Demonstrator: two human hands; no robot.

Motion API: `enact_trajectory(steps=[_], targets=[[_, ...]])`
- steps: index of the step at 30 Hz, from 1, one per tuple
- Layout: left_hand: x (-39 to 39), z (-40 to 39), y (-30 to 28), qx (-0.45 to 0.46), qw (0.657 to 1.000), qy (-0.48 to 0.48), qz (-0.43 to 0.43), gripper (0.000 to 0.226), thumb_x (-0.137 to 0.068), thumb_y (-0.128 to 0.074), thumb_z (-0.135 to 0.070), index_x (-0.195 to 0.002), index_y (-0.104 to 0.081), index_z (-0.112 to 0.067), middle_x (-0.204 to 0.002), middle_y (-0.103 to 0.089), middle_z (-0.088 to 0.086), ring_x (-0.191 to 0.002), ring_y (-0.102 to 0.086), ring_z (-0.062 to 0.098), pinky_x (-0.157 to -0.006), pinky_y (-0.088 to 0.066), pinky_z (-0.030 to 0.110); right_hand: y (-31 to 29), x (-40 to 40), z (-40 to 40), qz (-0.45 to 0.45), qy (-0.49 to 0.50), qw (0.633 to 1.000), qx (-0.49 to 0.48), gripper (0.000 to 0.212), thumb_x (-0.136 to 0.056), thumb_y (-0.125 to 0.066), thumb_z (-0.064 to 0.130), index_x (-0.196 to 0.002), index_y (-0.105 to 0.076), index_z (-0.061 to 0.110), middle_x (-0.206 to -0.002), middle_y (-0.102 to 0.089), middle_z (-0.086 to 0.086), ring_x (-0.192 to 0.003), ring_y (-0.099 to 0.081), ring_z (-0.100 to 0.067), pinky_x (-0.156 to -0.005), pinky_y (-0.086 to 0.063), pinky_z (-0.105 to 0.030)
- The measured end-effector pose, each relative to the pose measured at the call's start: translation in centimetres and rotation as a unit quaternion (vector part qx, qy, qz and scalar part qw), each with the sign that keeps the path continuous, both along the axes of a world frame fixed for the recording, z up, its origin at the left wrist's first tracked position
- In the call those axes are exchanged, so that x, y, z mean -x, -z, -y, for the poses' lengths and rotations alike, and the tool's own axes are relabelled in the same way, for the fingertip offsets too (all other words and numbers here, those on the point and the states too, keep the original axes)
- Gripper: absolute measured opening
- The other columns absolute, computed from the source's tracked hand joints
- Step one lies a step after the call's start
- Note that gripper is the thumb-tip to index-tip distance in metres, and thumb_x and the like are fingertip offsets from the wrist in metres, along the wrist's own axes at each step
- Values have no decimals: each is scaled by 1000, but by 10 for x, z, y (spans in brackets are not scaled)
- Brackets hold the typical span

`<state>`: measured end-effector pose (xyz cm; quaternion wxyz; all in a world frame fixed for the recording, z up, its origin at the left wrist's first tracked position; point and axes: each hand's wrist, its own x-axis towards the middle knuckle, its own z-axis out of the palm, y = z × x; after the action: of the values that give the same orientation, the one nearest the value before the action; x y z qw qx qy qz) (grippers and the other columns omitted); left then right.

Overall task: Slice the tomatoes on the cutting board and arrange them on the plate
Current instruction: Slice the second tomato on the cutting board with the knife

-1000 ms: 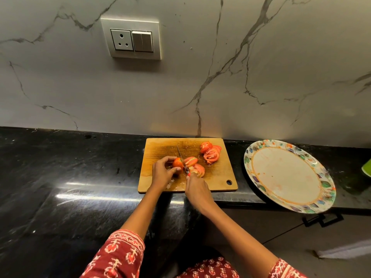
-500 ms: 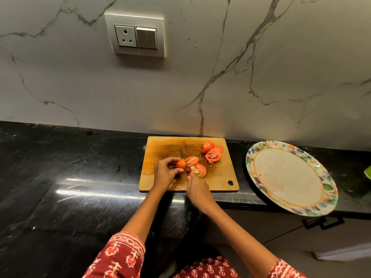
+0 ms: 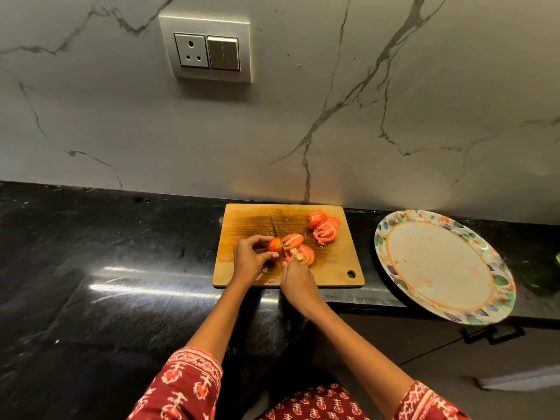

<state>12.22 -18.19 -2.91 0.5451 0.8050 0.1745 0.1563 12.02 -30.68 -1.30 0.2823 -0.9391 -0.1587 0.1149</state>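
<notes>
The tomato (image 3: 274,245) being cut sits on the wooden cutting board (image 3: 242,269), near its middle. The left hand (image 3: 250,260) curls its fingers (image 3: 263,238) around the uncut end, likely to stop it from rolling. The right hand (image 3: 295,278) has its fingers closed tight on the knife (image 3: 276,233) handle, and the blade stands in the tomato just beside the left fingertips, so the next slice looks thin. Cut slices (image 3: 298,248) lean right next to the blade, and a pile of slices (image 3: 324,227) lies at the far right part of the board, out of the way. The plate (image 3: 391,237) waits on the black counter (image 3: 91,253) to the right, with no tomato on it yet. Compared with a second ago, the hands and slices sit in almost the same spots, with the knife at about the same cut.
</notes>
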Motion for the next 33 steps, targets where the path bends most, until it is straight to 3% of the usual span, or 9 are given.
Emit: enact_trajectory(steps=[6, 15, 24, 29, 33], targets=[[-1, 1, -2, 13, 1000, -5, -4, 36, -62, -81, -2, -96, -69, -5, -95, -69, 7, -90, -62, 14, -80, -48, 19, -4, -9, -8, -7, 4, 1000, 11, 33, -103, -27, 22, -119, -46, 1, -112, -60, -20, -104, -57, -36, -70, -36, -33], [0, 2, -3, 4, 1000, -10, -4, 34, -64, -79, -2, -97, -69, -4, -95, -68, 6, -89, -60, 11, -68, -43, 6, 8, 6, 3, -1, -3, 1000, 22, 31, -103, -26, 22, -120, -43, 2, -107, -61, -21, -99, -57, -38, -65, -30, -32], [5, 2, -2, 2, 999, -32, 13, 33, -65, -78, 1, -96, -69, -2, -92, -66, 4, -85, -58, 9, -69, -41, -2, 7, 0, -8, -16, 0, 1000, -20, 30, -102, -28, 20, -114, -49, 2, -109, -60, -20, -101, -58, -37, -71, -38, -34], [6, 0, -1, 2, 999, -34, 5, 34, -66, -78, -1, -99, -69, -4, -92, -65, -1, -87, -58, 8, -67, -41, 0, 12, 8, -4, -14, -5, 1000, 16, 29, -102, -28, 21, -115, -45, 2, -105, -62, -20, -99, -59, -37, -65, -35, -33], [5, -3, 2, -1, 999, -42, 6, 32, -68, -77, -2, -98, -69, -4, -94, -66, 2, -86, -59, 8, -69, -43, 4, 7, 2, -12, -14, 1, 1000, 9, 30, -102, -28, 21, -117, -46, 2, -110, -61, -20, -103, -59, -36, -73, -43, -37]])
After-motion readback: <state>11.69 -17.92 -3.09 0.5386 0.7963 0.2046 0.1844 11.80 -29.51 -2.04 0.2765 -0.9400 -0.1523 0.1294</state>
